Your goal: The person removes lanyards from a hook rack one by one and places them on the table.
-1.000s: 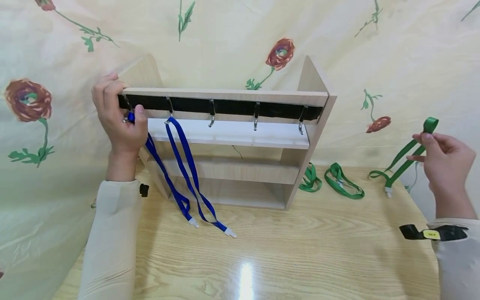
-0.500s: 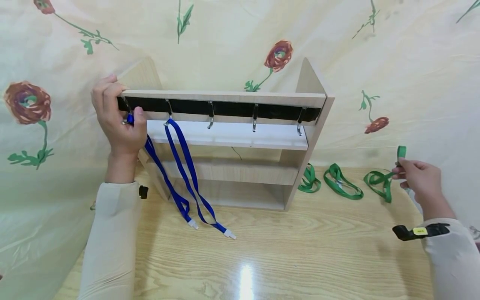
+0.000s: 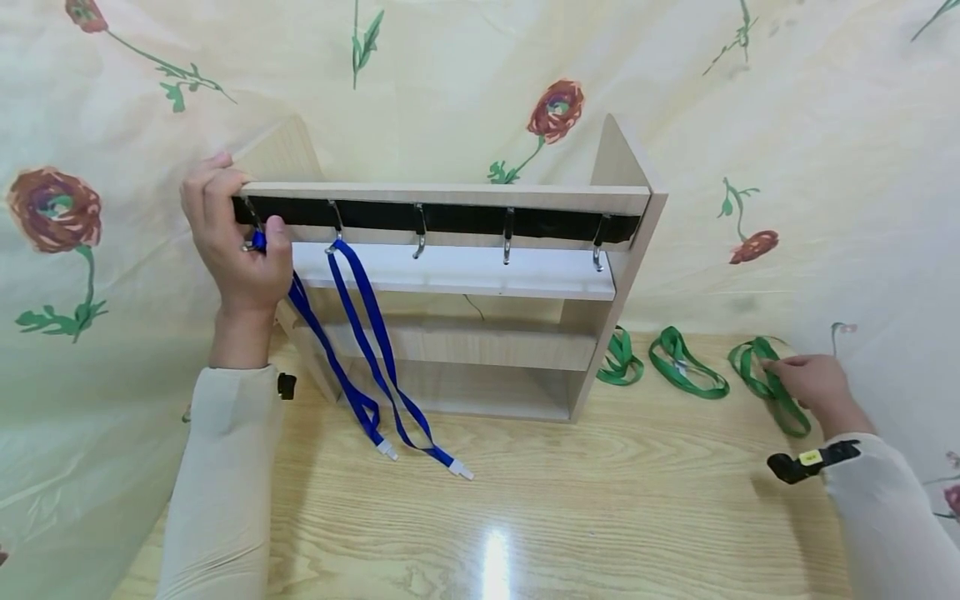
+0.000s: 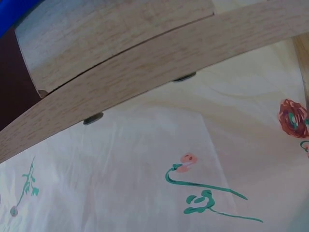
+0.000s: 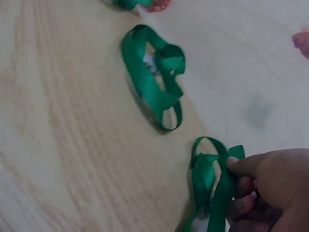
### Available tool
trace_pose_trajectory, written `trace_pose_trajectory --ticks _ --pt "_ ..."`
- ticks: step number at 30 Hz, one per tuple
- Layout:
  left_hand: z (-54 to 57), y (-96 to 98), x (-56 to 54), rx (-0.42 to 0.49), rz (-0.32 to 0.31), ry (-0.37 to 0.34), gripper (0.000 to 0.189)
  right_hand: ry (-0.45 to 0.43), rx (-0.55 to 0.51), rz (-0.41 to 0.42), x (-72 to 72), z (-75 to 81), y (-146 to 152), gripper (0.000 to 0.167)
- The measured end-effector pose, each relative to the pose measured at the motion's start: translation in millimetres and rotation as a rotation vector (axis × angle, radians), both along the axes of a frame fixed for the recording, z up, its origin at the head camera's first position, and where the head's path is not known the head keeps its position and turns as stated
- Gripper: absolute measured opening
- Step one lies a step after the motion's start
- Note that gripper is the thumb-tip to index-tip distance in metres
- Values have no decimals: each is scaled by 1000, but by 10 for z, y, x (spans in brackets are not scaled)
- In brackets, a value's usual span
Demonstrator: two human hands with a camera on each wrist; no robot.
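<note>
My left hand (image 3: 243, 242) grips the top left corner of a wooden shelf unit (image 3: 450, 190), thumb in front and fingers over the board. Beside the thumb, one blue lanyard (image 3: 326, 348) hangs from the leftmost hook, and a second blue lanyard (image 3: 382, 346) hangs from the hook to its right. Low at the far right, my right hand (image 3: 810, 385) pinches a green lanyard (image 5: 222, 193) between thumb and fingers at the table. In the right wrist view another green lanyard (image 5: 149, 82) lies coiled just beyond it. The left wrist view shows shelf boards but no hand.
Three metal hooks, such as the middle hook (image 3: 420, 233), carry nothing on the black strip (image 3: 465, 218). A further green lanyard (image 3: 621, 358) lies against the shelf's right side. Flowered cloth (image 3: 450, 83) hangs behind the wooden table (image 3: 562, 500).
My right hand has moved down and left, lowering the green lanyard from the air to the table, where it now lies bunched. My left hand has stayed on the shelf corner.
</note>
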State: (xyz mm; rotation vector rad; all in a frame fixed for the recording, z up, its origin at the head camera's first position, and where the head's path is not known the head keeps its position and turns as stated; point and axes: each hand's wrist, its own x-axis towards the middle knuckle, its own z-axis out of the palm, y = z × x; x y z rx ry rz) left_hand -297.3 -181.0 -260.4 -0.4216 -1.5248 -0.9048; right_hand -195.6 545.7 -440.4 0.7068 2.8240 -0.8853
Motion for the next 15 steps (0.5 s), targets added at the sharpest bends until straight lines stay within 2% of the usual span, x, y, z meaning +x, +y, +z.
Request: trace_pose_trajectory --ticks 3,7,15 --pt "-8 8 10 0 0 -5 70 -10 24 6 26 -9 -13 78" --pt "-3 19 22 7 1 -5 72 19 14 -19 56 63 -56 83" --pt "16 33 34 10 2 -5 73 172 -51 -94 87 280 -216 76"
